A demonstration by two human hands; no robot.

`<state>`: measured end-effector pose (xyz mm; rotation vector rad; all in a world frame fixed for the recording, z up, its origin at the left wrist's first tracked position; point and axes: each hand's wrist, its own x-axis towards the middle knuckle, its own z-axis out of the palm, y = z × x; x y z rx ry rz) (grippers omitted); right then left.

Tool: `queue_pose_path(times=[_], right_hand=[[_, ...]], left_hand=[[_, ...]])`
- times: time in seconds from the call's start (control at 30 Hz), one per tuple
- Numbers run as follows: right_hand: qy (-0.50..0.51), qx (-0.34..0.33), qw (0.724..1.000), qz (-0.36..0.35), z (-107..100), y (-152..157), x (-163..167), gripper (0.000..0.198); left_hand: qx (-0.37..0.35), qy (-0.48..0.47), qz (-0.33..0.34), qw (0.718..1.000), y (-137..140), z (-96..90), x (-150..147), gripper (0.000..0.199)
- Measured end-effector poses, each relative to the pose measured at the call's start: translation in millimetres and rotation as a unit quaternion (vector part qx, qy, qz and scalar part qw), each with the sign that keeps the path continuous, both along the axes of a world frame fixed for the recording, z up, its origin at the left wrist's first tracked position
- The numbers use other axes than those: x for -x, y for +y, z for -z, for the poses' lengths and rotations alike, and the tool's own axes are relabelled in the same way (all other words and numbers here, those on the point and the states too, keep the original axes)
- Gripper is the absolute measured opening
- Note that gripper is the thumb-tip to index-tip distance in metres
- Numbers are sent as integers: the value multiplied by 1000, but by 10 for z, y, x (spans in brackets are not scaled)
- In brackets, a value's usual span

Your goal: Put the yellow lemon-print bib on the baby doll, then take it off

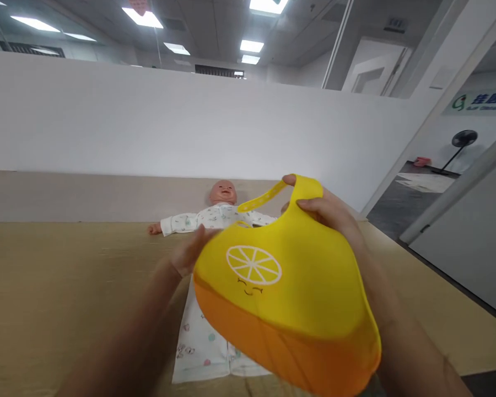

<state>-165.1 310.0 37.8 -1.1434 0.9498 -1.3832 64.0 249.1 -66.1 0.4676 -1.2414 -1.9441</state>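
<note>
A yellow silicone bib with a white lemon-slice print and an orange catch pocket hangs in the air over the table. My right hand grips its upper right neck strap. My left hand touches the bib's left upper edge, its fingers partly hidden behind it. Beneath and beyond the bib a baby doll in a white patterned sleepsuit lies on its back on the wooden table, head away from me, arms spread.
A white partition wall runs behind the table. To the right a dark floor passage leads to a standing fan and a grey door panel. The table's right edge runs diagonally near my right arm.
</note>
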Motion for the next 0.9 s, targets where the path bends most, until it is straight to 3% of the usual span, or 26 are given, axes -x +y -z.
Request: queue_pose_path(times=[0.07, 0.23, 0.4, 0.5, 0.6, 0.73, 0.9], right_hand=[[6, 16, 1000, -23, 40, -211, -75, 53], [12, 15, 997, -76, 160, -714, -207, 49], [3, 62, 995, -80, 75, -1083, -267, 51], [6, 61, 996, -72, 68, -1292, -295, 52], [27, 42, 998, -38, 243, -1582, -301, 53], [103, 22, 994, 37, 699, -2063, -313, 55], [193, 162, 961, 112, 1227, -2467, -365, 45]], left_hand=[[-11, 46, -36, 998, -140, -5, -124, 45], [2, -2, -126, 992, -413, -217, -366, 44], [22, -71, -209, 975, -458, -611, -341, 32], [72, -92, -290, 950, -573, -698, -271, 44], [97, -94, -318, 939, -851, -542, -220, 45], [60, -131, -316, 938, -1259, -158, -160, 31], [-58, -162, -361, 917, -1535, 145, -118, 25]])
